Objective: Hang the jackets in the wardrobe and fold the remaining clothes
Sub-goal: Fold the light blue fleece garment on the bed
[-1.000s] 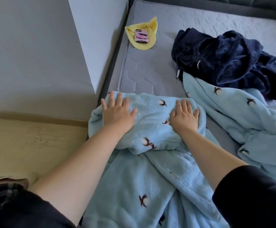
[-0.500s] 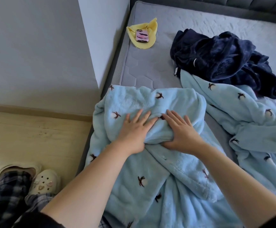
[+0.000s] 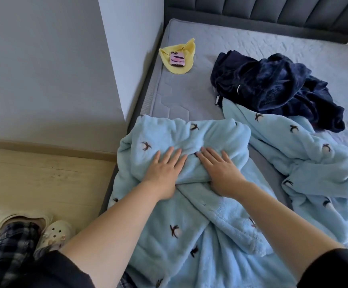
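A light-blue fleece garment (image 3: 181, 215) with small dark prints lies over the bed's near left corner, its top part folded back toward me. My left hand (image 3: 164, 169) and my right hand (image 3: 220, 169) lie flat side by side on that fold, fingers straight. A second light-blue fleece piece (image 3: 306, 163) with the same prints lies crumpled to the right. A dark navy fleece garment (image 3: 272, 88) is heaped behind it.
A pink phone (image 3: 177, 59) rests on a yellow cloth (image 3: 187, 48) near the grey mattress's (image 3: 189, 100) far left edge. A white wall corner (image 3: 115, 80) juts in at left. Wood floor (image 3: 44, 179) and my feet in light clogs (image 3: 54, 235) are lower left.
My hands slid from the far edge of the fold toward me and together at its middle, then shifted little. The view widened to show more of the bed.
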A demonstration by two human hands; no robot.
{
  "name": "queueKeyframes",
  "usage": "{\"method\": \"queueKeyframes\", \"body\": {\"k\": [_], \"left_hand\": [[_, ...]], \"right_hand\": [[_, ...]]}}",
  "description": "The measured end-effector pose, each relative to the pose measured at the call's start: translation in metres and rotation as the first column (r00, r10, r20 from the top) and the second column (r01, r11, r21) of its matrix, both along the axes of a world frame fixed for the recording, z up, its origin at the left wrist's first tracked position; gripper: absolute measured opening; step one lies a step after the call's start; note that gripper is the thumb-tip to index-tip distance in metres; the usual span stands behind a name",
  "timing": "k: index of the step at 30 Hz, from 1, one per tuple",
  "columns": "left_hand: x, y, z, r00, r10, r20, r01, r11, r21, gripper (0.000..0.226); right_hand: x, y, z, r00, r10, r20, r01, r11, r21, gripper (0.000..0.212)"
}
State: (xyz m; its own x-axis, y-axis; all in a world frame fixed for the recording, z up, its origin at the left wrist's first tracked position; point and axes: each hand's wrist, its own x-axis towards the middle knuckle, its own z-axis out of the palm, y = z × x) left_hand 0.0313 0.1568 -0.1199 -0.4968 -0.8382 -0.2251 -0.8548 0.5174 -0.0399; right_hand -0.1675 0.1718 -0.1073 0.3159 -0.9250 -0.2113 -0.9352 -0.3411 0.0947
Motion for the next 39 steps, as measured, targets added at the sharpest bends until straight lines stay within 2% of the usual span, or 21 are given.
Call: {"method": "queueKeyframes", "body": {"k": [2,3,5,6,9,11,13,15,16,18,20,22,24,26,28,30,32,34,36,39], "left_hand": [[0.003,-0.005,0.000,0.992,0.021,-0.122,-0.010,0.996,0.086,0.075],[0.002,-0.011,0.006,0.972,0.049,-0.231,-0.029,0.995,0.092,0.066],[-0.004,-0.028,0.020,0.905,0.108,-0.412,-0.108,0.994,0.024,0.052],[-0.006,-0.037,0.025,0.880,0.131,-0.456,-0.158,0.987,-0.022,0.047],[-0.010,-0.064,0.024,0.879,0.201,-0.433,-0.256,0.964,-0.073,0.048],[-0.004,-0.077,0.012,0.913,0.229,-0.336,-0.251,0.968,-0.020,0.053],[0.010,-0.082,-0.010,0.925,0.271,-0.266,-0.264,0.963,0.063,0.058],[0.023,-0.081,-0.028,0.915,0.294,-0.275,-0.285,0.956,0.072,0.062],[0.026,-0.082,-0.034,0.911,0.290,-0.292,-0.291,0.956,0.043,0.063],[0.025,-0.086,-0.036,0.913,0.265,-0.309,-0.293,0.955,-0.047,0.064],[0.019,-0.091,-0.032,0.937,0.222,-0.268,-0.270,0.950,-0.155,0.059],[0.015,-0.098,-0.023,0.965,0.149,-0.217,-0.206,0.940,-0.273,0.053],[0.015,-0.112,-0.010,0.981,0.065,-0.183,-0.122,0.939,-0.321,0.051],[0.016,-0.130,-0.001,0.982,-0.006,-0.190,-0.046,0.963,-0.265,0.049],[0.020,-0.148,0.003,0.979,-0.020,-0.201,-0.005,0.992,-0.126,0.059],[0.029,-0.162,0.004,0.982,0.051,-0.183,-0.048,0.999,0.020,0.077],[0.042,-0.171,0.001,0.981,0.123,-0.148,-0.108,0.988,0.109,0.084],[0.054,-0.175,-0.001,0.975,0.145,-0.169,-0.112,0.975,0.191,0.079],[0.061,-0.178,0.004,0.967,0.158,-0.201,-0.104,0.961,0.256,0.074],[0.061,-0.175,0.012,0.974,0.200,-0.105,-0.170,0.955,0.244,0.075]], "right_hand": [[-0.004,-0.001,0.003,0.970,-0.050,0.238,0.031,0.996,0.082,0.078],[-0.004,-0.004,0.009,0.908,-0.105,0.405,0.081,0.994,0.076,0.068],[0.000,-0.016,0.020,0.769,-0.142,0.624,0.207,0.978,-0.034,0.047],[0.003,-0.023,0.023,0.760,-0.124,0.638,0.263,0.956,-0.127,0.041],[0.017,-0.055,0.025,0.803,-0.118,0.585,0.328,0.906,-0.268,0.041],[0.018,-0.073,0.014,0.846,-0.166,0.507,0.327,0.912,-0.248,0.045],[0.006,-0.083,-0.008,0.870,-0.306,0.388,0.387,0.910,-0.150,0.051],[-0.011,-0.084,-0.028,0.808,-0.476,0.346,0.525,0.849,-0.058,0.055],[-0.017,-0.086,-0.034,0.764,-0.526,0.374,0.584,0.810,-0.053,0.055],[-0.020,-0.092,-0.037,0.688,-0.565,0.456,0.665,0.742,-0.083,0.051],[-0.016,-0.101,-0.033,0.673,-0.605,0.426,0.701,0.705,-0.107,0.045],[-0.011,-0.110,-0.024,0.758,-0.577,0.304,0.638,0.754,-0.157,0.045],[-0.005,-0.123,-0.012,0.872,-0.389,0.296,0.462,0.855,-0.236,0.058],[0.001,-0.138,0.000,0.906,-0.205,0.371,0.296,0.932,-0.209,0.077],[0.001,-0.155,0.009,0.913,-0.223,0.342,0.234,0.972,0.008,0.090],[-0.010,-0.167,0.014,0.928,-0.319,0.191,0.264,0.927,0.264,0.095],[-0.022,-0.174,0.015,0.924,-0.375,0.080,0.316,0.862,0.396,0.087],[-0.028,-0.174,0.010,0.920,-0.388,0.056,0.333,0.850,0.408,0.067],[-0.028,-0.172,0.002,0.923,-0.383,0.025,0.353,0.873,0.335,0.050],[-0.017,-0.164,-0.003,0.935,-0.355,-0.025,0.354,0.918,0.177,0.036]]}}
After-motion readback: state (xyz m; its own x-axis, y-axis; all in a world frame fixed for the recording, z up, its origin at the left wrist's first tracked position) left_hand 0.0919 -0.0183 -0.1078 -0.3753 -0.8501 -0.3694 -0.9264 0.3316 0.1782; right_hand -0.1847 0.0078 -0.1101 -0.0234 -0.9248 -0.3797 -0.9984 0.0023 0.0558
